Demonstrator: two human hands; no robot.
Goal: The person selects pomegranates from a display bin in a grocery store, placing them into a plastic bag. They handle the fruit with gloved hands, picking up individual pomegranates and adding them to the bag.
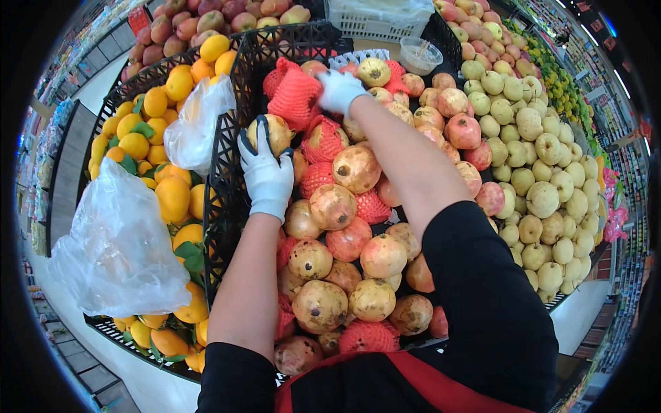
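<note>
My left hand (267, 173), in a white glove with dark fingertips, is curled around a yellowish pomegranate (275, 133) by the black crate wall. My right hand (341, 93), also gloved, reaches to the far part of the pile. Its blurred fingers are at the edge of a red foam net sleeve (295, 101); whether they grip it cannot be made out. Below and between my arms lie many loose pomegranates (357, 168), some in red foam nets, such as the netted pomegranate (324, 142) beside my left hand.
Left of the black plastic crate wall (219, 206) are oranges (173, 199) with leaves, partly under clear plastic bags (124, 248). Pale pears (542, 199) are heaped at right. A clear tub (421, 56) and a white basket (379, 26) stand at the back, near red apples (206, 23).
</note>
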